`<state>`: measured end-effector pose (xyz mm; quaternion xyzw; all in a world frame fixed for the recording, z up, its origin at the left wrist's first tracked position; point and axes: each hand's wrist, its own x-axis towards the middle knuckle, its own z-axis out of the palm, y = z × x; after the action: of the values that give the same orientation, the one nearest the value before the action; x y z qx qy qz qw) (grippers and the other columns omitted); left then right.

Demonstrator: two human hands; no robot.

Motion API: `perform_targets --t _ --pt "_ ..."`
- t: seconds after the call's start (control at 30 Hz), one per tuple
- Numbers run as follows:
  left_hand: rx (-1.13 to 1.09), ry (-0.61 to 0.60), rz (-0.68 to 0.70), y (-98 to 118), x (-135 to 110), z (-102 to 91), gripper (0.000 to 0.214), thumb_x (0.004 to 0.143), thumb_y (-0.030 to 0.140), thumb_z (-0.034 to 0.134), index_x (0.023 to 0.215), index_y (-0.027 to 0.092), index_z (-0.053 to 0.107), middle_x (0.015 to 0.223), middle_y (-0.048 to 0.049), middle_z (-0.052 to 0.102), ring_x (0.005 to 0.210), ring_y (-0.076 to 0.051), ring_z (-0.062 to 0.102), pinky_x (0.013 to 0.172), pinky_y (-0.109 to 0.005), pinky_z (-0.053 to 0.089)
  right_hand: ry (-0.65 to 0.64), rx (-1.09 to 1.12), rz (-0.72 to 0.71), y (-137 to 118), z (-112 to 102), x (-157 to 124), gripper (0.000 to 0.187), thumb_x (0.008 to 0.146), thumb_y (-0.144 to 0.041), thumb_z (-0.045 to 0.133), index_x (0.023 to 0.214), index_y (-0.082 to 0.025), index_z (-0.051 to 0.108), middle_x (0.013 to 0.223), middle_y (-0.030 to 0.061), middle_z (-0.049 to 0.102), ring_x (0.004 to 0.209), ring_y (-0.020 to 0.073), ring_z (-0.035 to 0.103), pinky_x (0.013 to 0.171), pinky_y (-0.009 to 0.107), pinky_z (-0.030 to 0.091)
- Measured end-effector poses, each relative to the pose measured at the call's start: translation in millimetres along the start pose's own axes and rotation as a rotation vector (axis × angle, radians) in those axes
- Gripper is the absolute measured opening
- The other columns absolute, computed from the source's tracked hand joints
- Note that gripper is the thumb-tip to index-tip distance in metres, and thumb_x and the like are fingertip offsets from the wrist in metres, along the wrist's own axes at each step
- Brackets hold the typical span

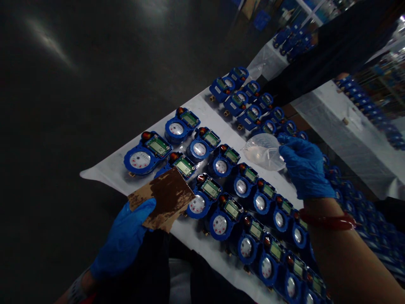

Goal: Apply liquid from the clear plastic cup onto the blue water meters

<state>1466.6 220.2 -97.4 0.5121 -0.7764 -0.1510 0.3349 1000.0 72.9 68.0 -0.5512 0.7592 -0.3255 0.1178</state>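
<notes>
My left hand point(125, 236), in a blue glove, grips a piece of cardboard point(169, 196) with a dark wet-looking stain. The cardboard hangs over the near edge of the rows and partly covers one water meter point(182, 166). In its own blue glove, my right hand point(303, 169) holds a clear plastic cup point(264, 152) by its rim side. The cup is tilted above the meters, with some clear liquid inside. Below it stand blue water meters point(220, 166) with round dials, small displays and exposed green circuit boards. Whether liquid leaves the cup I cannot tell.
A white-covered table point(186, 236) carries the meters in rows. More meters point(237, 103) stand at its far side. A person in dark clothing point(325, 55) is beyond, near another white table point(335, 109) with further meters. Dark floor point(79, 84) lies to the left.
</notes>
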Motion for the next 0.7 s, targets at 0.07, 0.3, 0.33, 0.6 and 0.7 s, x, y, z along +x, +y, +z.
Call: perform_targets --t 0.07,0.3,0.33,0.6,0.7 --pt "0.006 0.003 0.007 0 1 0.7 0.04 0.102 0.024 0.051 0.139 0.022 0.067 0.124 -0.0167 0.082 0.114 -0.038 0.082 0.096 -0.055 0.071 0.009 0.03 0.019 -1 -1 -1 0.017 0.068 -0.041 0.068 0.068 -0.024 0.063 0.099 0.0073 0.078 0.099 0.0273 0.072 0.101 0.052 0.056" --pt "-0.01 -0.003 0.023 2 5 2.0 0.039 0.102 0.019 0.05 0.137 0.022 0.068 0.125 -0.0188 0.081 0.113 -0.039 0.082 0.092 -0.054 0.072 0.035 0.007 0.028 -4 -4 -5 0.016 0.065 -0.04 0.067 0.071 -0.025 0.068 0.084 0.0038 0.076 0.085 0.0257 0.069 0.092 0.05 0.057" --pt "-0.012 -0.003 0.018 2 4 2.5 0.04 0.102 0.019 0.05 0.138 0.024 0.068 0.126 -0.0179 0.081 0.113 -0.038 0.082 0.092 -0.054 0.072 0.042 0.005 0.028 -3 -4 -5 0.017 0.065 -0.041 0.066 0.071 -0.025 0.069 0.083 0.0035 0.075 0.083 0.0255 0.068 0.092 0.05 0.057" --pt "-0.029 0.008 0.016 4 2 4.5 0.041 0.101 0.023 0.051 0.137 0.021 0.07 0.125 -0.0187 0.081 0.113 -0.04 0.082 0.091 -0.056 0.072 0.028 -0.009 0.059 2 -10 -9 0.019 0.067 -0.042 0.066 0.076 -0.025 0.07 0.087 0.0035 0.076 0.086 0.0256 0.069 0.095 0.051 0.056" --pt "-0.026 0.004 0.024 5 3 4.4 0.039 0.102 0.025 0.052 0.137 0.021 0.07 0.127 -0.0189 0.08 0.112 -0.039 0.082 0.091 -0.053 0.073 0.023 -0.011 0.057 2 -11 -11 0.021 0.067 -0.042 0.066 0.077 -0.025 0.071 0.087 0.0036 0.077 0.086 0.0262 0.07 0.094 0.051 0.057"
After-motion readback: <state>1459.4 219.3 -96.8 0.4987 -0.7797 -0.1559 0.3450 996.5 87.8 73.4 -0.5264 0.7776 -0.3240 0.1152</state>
